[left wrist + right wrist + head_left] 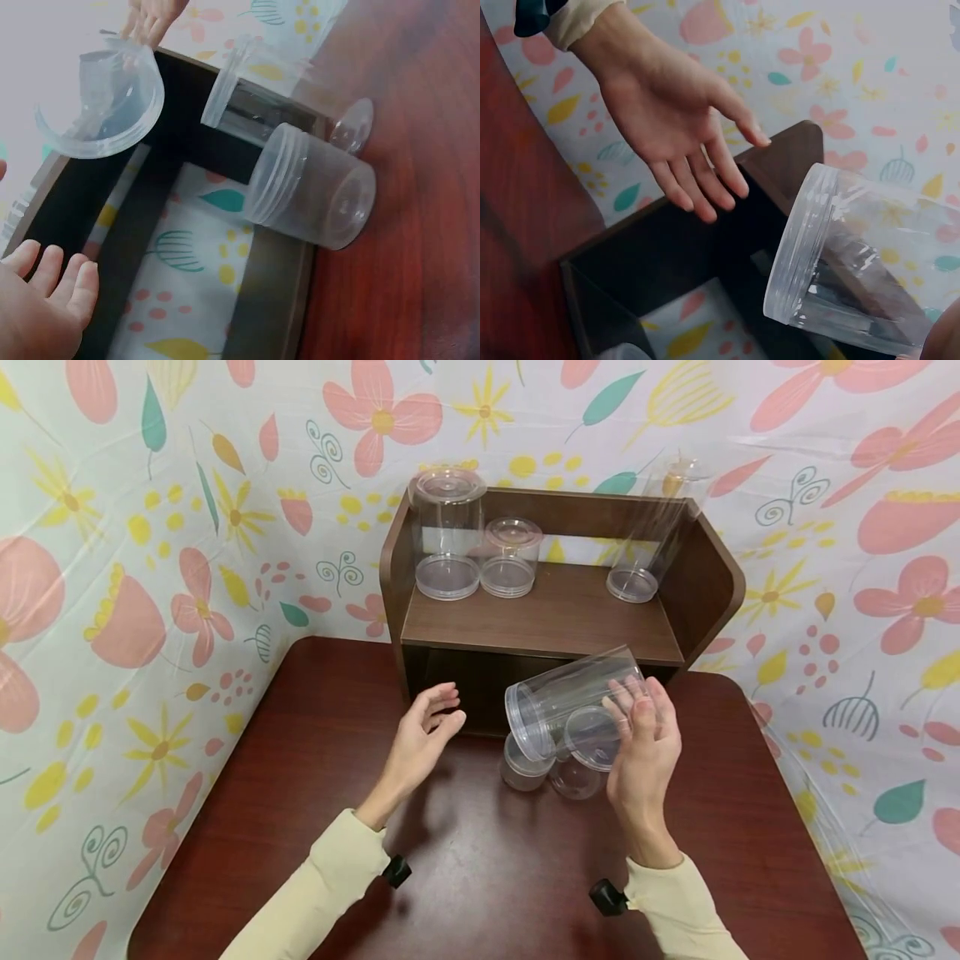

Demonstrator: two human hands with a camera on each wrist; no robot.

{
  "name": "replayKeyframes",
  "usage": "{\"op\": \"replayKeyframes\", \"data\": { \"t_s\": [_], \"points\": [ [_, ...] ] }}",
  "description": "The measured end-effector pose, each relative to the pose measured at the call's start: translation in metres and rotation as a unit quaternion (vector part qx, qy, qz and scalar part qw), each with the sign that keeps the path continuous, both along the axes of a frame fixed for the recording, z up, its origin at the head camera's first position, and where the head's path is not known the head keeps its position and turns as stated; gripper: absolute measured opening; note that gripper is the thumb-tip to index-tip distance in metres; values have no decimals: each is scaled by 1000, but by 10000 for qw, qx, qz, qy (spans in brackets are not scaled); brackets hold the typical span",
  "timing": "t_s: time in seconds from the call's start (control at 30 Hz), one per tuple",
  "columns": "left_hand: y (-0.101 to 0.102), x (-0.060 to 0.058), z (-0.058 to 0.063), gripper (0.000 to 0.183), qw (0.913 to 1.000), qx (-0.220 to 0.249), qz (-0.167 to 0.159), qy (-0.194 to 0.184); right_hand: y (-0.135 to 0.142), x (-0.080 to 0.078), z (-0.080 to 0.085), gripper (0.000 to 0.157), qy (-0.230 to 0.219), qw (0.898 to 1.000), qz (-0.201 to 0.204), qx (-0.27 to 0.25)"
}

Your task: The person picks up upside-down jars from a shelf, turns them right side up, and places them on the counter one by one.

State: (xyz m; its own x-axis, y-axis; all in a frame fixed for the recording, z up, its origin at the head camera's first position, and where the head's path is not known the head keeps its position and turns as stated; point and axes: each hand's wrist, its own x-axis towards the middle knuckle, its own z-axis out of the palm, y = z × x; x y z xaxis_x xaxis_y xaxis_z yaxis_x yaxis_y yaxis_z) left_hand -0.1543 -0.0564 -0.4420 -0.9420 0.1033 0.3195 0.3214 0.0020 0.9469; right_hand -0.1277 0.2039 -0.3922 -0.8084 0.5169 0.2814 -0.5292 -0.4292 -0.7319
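Note:
My right hand [647, 752] grips a large clear plastic jar [573, 689] by its right end, in the head view. The jar is tipped on its side in the air, its ringed white-edged end pointing left. My left hand [416, 739] is held up to the left of that end, apart from it, fingers relaxed and holding nothing. In the right wrist view the left hand [667, 112] shows its spread fingers near the jar [802, 247]. Below the held jar, a short clear jar [525, 768] and a taller clear jar [592, 743] stand on the table.
A brown two-level shelf [547, 610] stands at the back of the dark red table [315, 777]. On its upper board are a tall jar [447, 535] and a shorter jar [512, 556] at left, and a narrow tall jar [637, 556] at right. Flower-patterned cloth surrounds the table.

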Motion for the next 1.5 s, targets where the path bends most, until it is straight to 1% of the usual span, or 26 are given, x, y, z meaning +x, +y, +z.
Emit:
{"op": "replayKeyframes", "data": {
  "t_s": [0.1, 0.2, 0.37, 0.57, 0.77, 0.87, 1.03, 1.13, 1.33, 1.5],
  "points": [
    [3, 3, -5, 54, 9993, -87, -348, -57, -4, 1, -4, 62, -127, 9999, -4, 0],
    [6, 7, -9, 60, 9972, -87, -725, -169, -8, 2, -7, 61, -161, 9998, 29, -61],
    [11, 11, -14, 72, 9906, -106, -1248, -544, -13, 3, -11, 63, -157, 9998, 92, -92],
    [16, 13, -21, 84, 9819, -28, -1663, -911, -19, 5, -16, 62, -336, 9993, 183, 11],
    [19, 14, -25, 91, 9736, 243, -1996, -1084, -26, 8, -20, 65, -460, 9983, 335, 136],
    [20, 15, -25, 92, 9714, 360, -2078, -1092, -29, 10, -23, 66, -441, 9981, 407, 138],
    [24, 15, -26, 90, 9720, 465, -2100, -948, -34, 12, -26, 76, -373, 9976, 551, 174],
    [25, 16, -26, 90, 9733, 519, -2050, -893, -36, 14, -27, 82, -313, 9973, 641, 194],
    [26, 16, -28, 88, 9750, 635, -1980, -787, -36, 15, -28, 87, -225, 9961, 828, 190],
    [26, 15, -30, 88, 9751, 847, -1944, -646, -35, 16, -28, 90, -213, 9951, 930, 249]
  ]
}}
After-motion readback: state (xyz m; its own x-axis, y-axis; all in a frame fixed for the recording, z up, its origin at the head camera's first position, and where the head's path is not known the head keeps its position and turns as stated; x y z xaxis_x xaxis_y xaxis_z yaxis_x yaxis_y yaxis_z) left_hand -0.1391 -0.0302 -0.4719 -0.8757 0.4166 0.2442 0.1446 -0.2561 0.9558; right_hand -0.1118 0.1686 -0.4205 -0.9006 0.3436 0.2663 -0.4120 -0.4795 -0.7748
